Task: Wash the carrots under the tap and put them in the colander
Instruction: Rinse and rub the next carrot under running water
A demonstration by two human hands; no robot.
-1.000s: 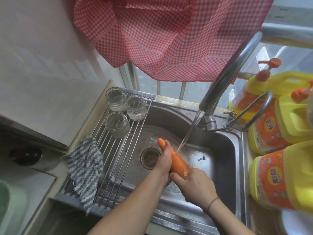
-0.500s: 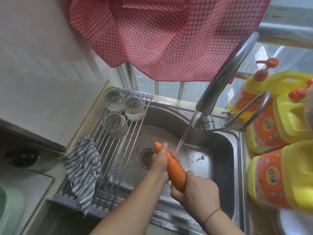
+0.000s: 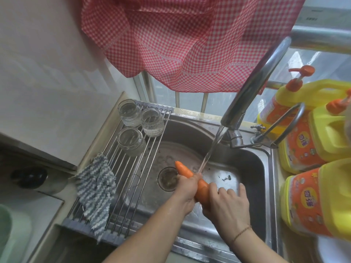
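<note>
An orange carrot lies slanted over the steel sink, thin end up and to the left. Water runs from the curved tap and lands on the carrot's middle. My left hand is wrapped round the carrot just below the thin end. My right hand grips the thick lower end, its fingers curled over it. No colander is visible.
A roll-up drying rack spans the sink's left side with three upturned glasses and a grey striped cloth. Yellow detergent jugs crowd the right edge. A red checked curtain hangs above. The drain sits under the carrot tip.
The carrot has tilted and shifted slightly as both hands rub along it under the stream; my right hand's fingers now show over the thick end.
</note>
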